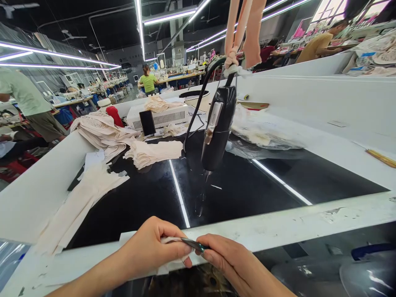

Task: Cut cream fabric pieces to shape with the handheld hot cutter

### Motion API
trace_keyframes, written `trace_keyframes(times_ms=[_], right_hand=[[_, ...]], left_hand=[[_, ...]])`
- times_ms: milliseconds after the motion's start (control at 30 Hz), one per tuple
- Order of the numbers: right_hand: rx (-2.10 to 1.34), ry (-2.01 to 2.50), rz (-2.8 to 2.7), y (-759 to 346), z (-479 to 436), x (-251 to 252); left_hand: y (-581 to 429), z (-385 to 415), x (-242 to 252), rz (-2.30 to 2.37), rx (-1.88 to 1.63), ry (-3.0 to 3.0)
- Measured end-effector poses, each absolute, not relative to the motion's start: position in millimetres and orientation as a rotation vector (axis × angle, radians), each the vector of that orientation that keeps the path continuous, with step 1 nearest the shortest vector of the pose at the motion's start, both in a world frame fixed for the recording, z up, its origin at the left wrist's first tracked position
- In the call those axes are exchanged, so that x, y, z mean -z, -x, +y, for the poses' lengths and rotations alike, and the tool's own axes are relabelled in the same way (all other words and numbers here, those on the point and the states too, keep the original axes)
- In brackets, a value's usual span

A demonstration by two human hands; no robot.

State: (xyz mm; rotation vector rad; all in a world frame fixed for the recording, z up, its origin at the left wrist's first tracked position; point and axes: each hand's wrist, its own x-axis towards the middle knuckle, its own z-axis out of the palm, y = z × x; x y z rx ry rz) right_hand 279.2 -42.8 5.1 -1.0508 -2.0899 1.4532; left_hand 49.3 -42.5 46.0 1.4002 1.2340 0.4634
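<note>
My left hand [159, 243], low in the middle of the head view, is closed on a strip of pale cloth [170, 239] that runs out between thumb and fingers. Facing it, my right hand [230, 258] grips small dark snips [196, 245]. Their pointed blade reaches to my left thumb and the cloth; the handles are hidden in my fingers. Both hands are over the white front edge of the table [266, 231]. Above and beyond them hangs a black corded tool [218, 128] with a thin metal tip, tied up by peach cloth strips [236, 33].
On the shiny black tabletop [148, 206] lie a stack of cut cloth pieces [154, 152] and a long cloth piece [83, 202] at left. A phone [147, 123] leans on a white box [170, 115]. Clear plastic bags [266, 132] lie at right. Co-workers [148, 80] are farther off.
</note>
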Motion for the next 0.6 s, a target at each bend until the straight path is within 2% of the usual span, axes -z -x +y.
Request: trace_keyframes(times_ms=[400,600], right_hand=[[-1.397,0.954,-2.116,-276.3,-44.4,-10.4],[-1.484,1.019,-2.051,-274.7,-55.9,-22.9]], left_hand=[[-54.0,-46.6,-43.0,1.212,-0.449,-1.397],[-51.7,-52.2,-37.4,1.249,-0.33,-1.435]])
